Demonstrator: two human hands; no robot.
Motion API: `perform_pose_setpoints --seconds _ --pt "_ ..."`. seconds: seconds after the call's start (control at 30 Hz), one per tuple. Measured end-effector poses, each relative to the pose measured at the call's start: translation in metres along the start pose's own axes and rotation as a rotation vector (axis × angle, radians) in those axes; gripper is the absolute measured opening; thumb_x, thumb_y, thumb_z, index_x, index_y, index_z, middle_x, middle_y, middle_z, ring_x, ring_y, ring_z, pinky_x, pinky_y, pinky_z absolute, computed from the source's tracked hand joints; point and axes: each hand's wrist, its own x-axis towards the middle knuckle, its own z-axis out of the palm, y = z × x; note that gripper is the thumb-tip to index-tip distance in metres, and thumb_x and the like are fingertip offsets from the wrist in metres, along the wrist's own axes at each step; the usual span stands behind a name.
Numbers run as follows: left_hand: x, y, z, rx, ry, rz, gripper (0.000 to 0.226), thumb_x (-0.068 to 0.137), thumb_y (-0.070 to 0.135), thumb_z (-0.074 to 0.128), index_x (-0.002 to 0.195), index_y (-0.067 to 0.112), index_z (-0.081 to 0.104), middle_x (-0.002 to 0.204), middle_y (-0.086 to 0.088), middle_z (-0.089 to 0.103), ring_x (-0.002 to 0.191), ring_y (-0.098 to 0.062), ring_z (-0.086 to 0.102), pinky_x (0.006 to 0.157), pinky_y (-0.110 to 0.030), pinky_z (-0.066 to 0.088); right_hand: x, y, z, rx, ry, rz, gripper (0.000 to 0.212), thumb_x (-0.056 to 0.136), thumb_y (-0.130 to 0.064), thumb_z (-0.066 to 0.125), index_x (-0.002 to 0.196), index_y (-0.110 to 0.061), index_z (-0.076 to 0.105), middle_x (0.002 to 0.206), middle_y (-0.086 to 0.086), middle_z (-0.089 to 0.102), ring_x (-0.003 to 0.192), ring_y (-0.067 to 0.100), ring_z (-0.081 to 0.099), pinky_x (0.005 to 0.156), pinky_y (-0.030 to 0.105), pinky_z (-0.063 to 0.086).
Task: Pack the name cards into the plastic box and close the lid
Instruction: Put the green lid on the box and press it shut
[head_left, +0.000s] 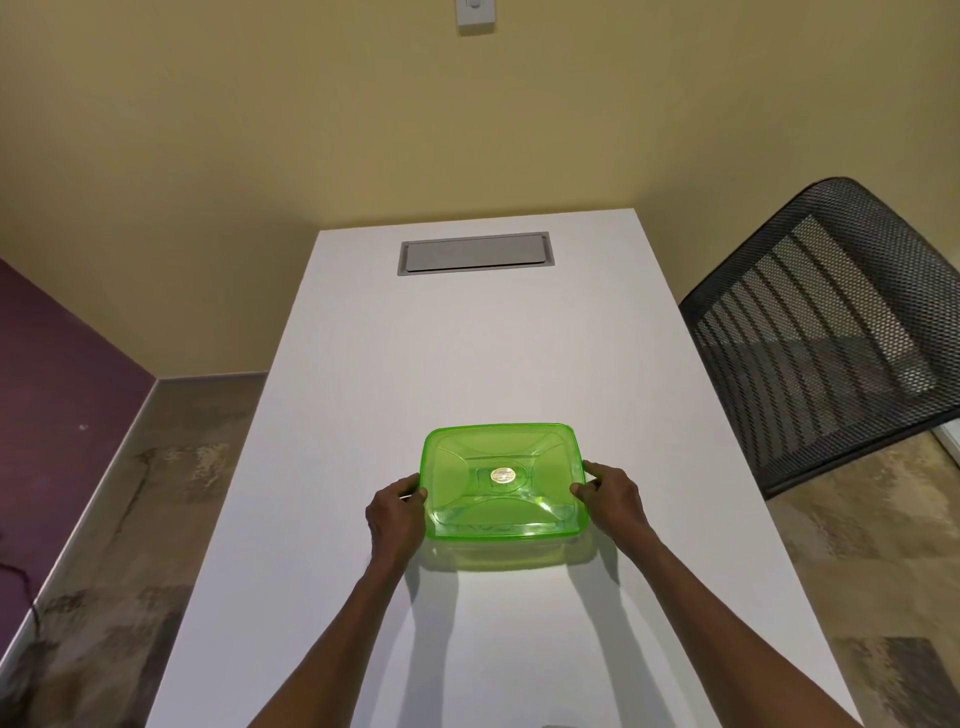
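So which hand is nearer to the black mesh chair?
The right. The right hand holds the right side of the green plastic box, on the side of the mesh chair. The left hand holds the box's left side, farther from the chair.

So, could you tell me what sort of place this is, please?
Probably an office or meeting room: a long white table with a built-in cable hatch, a black mesh office chair beside it, and a wall plate.
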Motion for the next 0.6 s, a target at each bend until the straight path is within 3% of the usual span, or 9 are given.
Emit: perform_pose_setpoints --seconds 0.07,0.1,0.23,0.33,0.37,0.43,0.5,0.57,0.6 --pt "-0.002 -0.003 0.000 0.015 -0.021 0.003 0.034 0.086 0.009 0.060 0.119 0.015 0.067 0.113 -0.008 0.071 0.099 -0.026 0.066 0.090 -0.032 0.047 0.001 0.001 0.002 0.009 -0.002 0.015 0.052 0.086 -0.019 0.068 0.136 -0.015 0.053 0.106 0.016 0.069 0.105 0.028 0.062 0.091 0.032 0.046" --pt "-0.003 -0.005 0.001 0.022 -0.048 0.013 0.037 0.086 0.009 0.059 0.122 0.016 0.064 0.114 -0.006 0.070 0.097 -0.026 0.066 0.091 -0.033 0.049 0.002 0.002 0.002 0.007 -0.004 0.014 0.052 0.087 -0.020 0.067 0.136 -0.015 0.053 0.101 0.014 0.068 0.105 0.028 0.062 0.092 0.032 0.045" --pt "-0.010 -0.012 -0.001 -0.053 -0.182 -0.059 0.049 0.089 0.012 0.059 0.137 0.017 0.049 0.128 -0.004 0.061 0.106 -0.024 0.063 0.099 -0.043 0.048 0.000 0.004 -0.002 -0.008 -0.080 0.002 0.056 0.089 -0.019 0.065 0.141 -0.017 0.046 0.073 -0.001 0.054 0.077 0.018 0.054 0.077 0.027 0.043" --pt "-0.015 -0.022 -0.002 -0.103 -0.167 -0.140 0.054 0.089 0.019 0.064 0.139 0.010 0.046 0.129 -0.010 0.059 0.110 -0.029 0.061 0.098 -0.041 0.049 -0.004 0.008 -0.011 0.084 -0.221 0.043 0.072 0.083 -0.017 0.073 0.145 -0.013 0.038 0.073 0.003 0.058 0.068 0.019 0.057 0.064 0.030 0.047" --pt "-0.016 -0.025 -0.003 -0.134 -0.156 -0.171 0.053 0.089 0.021 0.066 0.137 0.008 0.048 0.124 -0.011 0.060 0.107 -0.029 0.062 0.097 -0.043 0.050 -0.006 0.010 -0.014 0.093 -0.264 0.062 0.073 0.079 -0.015 0.077 0.143 -0.011 0.040 0.076 0.006 0.059 0.070 0.020 0.058 0.064 0.032 0.049" --pt "-0.021 -0.030 -0.002 -0.234 -0.160 -0.237 0.044 0.087 0.021 0.068 0.127 0.007 0.057 0.110 -0.011 0.066 0.094 -0.026 0.064 0.094 -0.046 0.053 -0.008 0.015 -0.015 0.060 -0.306 0.060 0.057 0.074 -0.011 0.080 0.127 -0.005 0.058 0.075 0.009 0.062 0.070 0.022 0.059 0.072 0.042 0.055" --pt "-0.026 -0.032 -0.002 -0.323 -0.165 -0.265 0.022 0.086 0.020 0.069 0.103 0.006 0.071 0.084 -0.009 0.068 0.074 -0.021 0.060 0.088 -0.043 0.054 -0.009 0.018 -0.013 0.029 -0.271 0.046 0.037 0.071 -0.010 0.081 0.105 -0.002 0.068 0.067 0.011 0.064 0.063 0.022 0.059 0.081 0.049 0.055" --pt "-0.029 -0.033 0.000 -0.408 -0.123 -0.305 0.013 0.083 0.017 0.072 0.081 0.005 0.073 0.066 -0.006 0.060 0.064 -0.019 0.054 0.082 -0.038 0.055 -0.011 0.019 -0.009 -0.010 -0.215 0.049 0.028 0.070 -0.011 0.081 0.095 -0.003 0.071 0.065 0.012 0.066 0.059 0.021 0.060 0.078 0.045 0.056" --pt "-0.031 -0.033 0.001 -0.451 -0.090 -0.340 0.010 0.082 0.015 0.074 0.082 0.005 0.074 0.066 -0.006 0.062 0.064 -0.018 0.056 0.080 -0.035 0.055 -0.012 0.019 -0.007 -0.033 -0.194 0.048 0.027 0.070 -0.012 0.081 0.093 -0.004 0.070 0.066 0.013 0.068 0.058 0.021 0.061 0.075 0.041 0.057"
